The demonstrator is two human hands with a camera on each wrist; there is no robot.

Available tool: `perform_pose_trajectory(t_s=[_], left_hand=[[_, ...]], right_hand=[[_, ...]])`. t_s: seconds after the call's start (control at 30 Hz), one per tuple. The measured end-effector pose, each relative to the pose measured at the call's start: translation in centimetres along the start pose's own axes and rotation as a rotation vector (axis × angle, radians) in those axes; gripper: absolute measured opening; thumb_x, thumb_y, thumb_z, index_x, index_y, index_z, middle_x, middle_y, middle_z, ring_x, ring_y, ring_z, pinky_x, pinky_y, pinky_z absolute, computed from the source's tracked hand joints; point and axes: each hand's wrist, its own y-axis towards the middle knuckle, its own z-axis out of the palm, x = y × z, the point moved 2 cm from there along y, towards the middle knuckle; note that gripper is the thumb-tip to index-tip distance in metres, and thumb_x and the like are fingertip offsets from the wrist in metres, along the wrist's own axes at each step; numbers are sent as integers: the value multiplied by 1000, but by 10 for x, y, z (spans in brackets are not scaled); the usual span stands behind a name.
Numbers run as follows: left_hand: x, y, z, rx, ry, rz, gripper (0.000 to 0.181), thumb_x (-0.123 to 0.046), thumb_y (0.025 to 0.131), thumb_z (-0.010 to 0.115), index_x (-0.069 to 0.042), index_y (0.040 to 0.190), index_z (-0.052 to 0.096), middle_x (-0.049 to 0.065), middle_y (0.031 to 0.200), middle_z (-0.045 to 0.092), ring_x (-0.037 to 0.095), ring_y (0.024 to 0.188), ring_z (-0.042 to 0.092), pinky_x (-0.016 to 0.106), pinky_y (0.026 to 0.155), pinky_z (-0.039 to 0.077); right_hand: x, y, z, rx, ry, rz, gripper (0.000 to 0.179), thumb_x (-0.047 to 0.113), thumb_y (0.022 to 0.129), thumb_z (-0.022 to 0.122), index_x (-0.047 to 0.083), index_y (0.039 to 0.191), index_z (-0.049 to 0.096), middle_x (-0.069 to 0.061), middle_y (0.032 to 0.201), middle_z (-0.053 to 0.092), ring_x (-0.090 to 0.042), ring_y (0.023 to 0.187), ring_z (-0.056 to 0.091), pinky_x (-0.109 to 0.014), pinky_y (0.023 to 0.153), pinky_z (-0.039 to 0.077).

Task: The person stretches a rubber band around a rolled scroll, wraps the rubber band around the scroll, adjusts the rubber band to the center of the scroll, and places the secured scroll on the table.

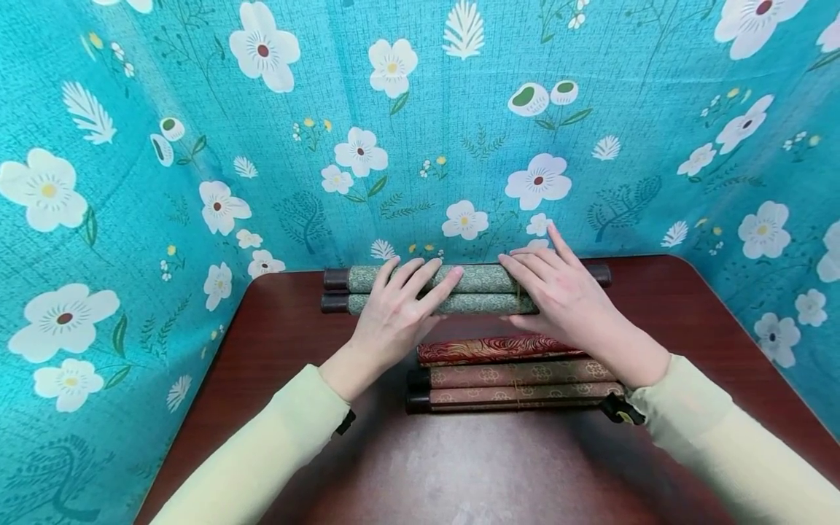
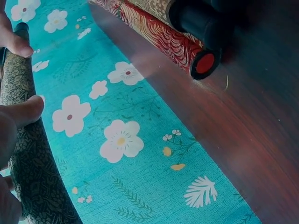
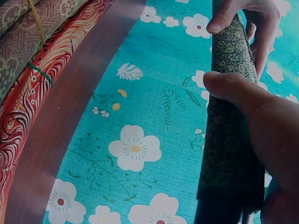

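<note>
Two green patterned scrolls [image 1: 482, 275] with dark end caps lie side by side near the table's back edge. My left hand [image 1: 397, 310] grips them left of their middle, fingers over the top. Toward their right end, my right hand [image 1: 561, 292] holds the same pair, its index finger sticking up. In both wrist views the thumbs press the near side of a green scroll [image 3: 226, 121]. A thin tie [image 1: 518, 292] crosses the pair beside the right hand. Nearer me lie a red swirl-patterned scroll [image 1: 485, 350] and two brownish-pink scrolls [image 1: 469, 376], partly under my right forearm.
All of it is on a dark reddish-brown table [image 1: 479, 467]. A turquoise floral cloth [image 1: 420, 131] hangs close behind the table's back edge and along both sides. A cord [image 1: 517, 394] ties the brownish-pink scrolls.
</note>
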Motion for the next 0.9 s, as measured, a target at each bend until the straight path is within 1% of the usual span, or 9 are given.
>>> perform_pose_trajectory(t_s=[0.17,0.23,0.3,0.37,0.43,0.53,0.6,0.7,0.9], left_hand=[[-3,5,0,9,-2,11,85,-33,76,100,-17,150,61,15,140,67,35,126,65,61,111,48],[-4,7,0,19,0,13,84,-34,78,99,-17,151,61,14,141,67,34,128,64,61,112,47],[-4,7,0,25,1,9,84,-33,78,99,-17,151,61,14,141,67,34,128,64,61,112,47],[-4,8,-1,33,2,3,85,-32,77,99,-17,151,61,15,142,67,34,128,64,62,111,47],[-3,7,-1,38,3,0,85,-31,77,100,-17,151,61,15,142,67,34,127,64,62,111,48],[-3,6,-3,46,9,3,85,-31,77,99,-17,152,61,15,142,67,34,127,64,62,111,47],[-4,6,-3,43,9,10,85,-32,77,99,-17,151,61,15,141,67,35,127,65,62,111,47],[-5,6,-5,42,7,13,85,-31,77,99,-17,151,61,15,141,67,35,127,65,62,111,47],[-5,6,-5,27,-8,-7,85,-31,75,101,-17,150,62,15,141,67,35,125,65,62,110,48]], right_hand=[[2,-1,2,-6,-22,-3,102,36,61,106,-7,143,62,-27,127,70,-44,118,65,-66,126,22],[2,-2,1,9,-35,4,108,42,63,105,-5,149,58,-27,133,68,-44,123,64,-67,126,20],[2,-6,-2,29,-55,23,115,47,63,103,-4,153,53,-27,138,66,-45,128,62,-69,126,18],[0,-10,-7,41,-76,57,117,48,63,103,-2,155,51,-27,140,65,-45,130,60,-70,126,16],[-2,-13,-11,56,-93,88,114,45,62,103,-2,153,53,-26,139,65,-45,130,60,-71,126,16],[-5,-15,-14,75,-99,108,105,39,62,103,-3,147,58,-25,137,66,-44,128,60,-73,124,18],[-5,-15,-13,90,-93,105,103,38,61,103,-3,145,60,-24,136,67,-43,127,60,-72,124,19],[-5,-12,-11,90,-83,90,103,38,59,105,-4,142,61,-23,134,67,-42,126,60,-72,124,21],[-3,-3,-9,79,-65,72,100,41,55,107,-4,134,65,-21,125,70,-42,119,62,-70,125,21]])
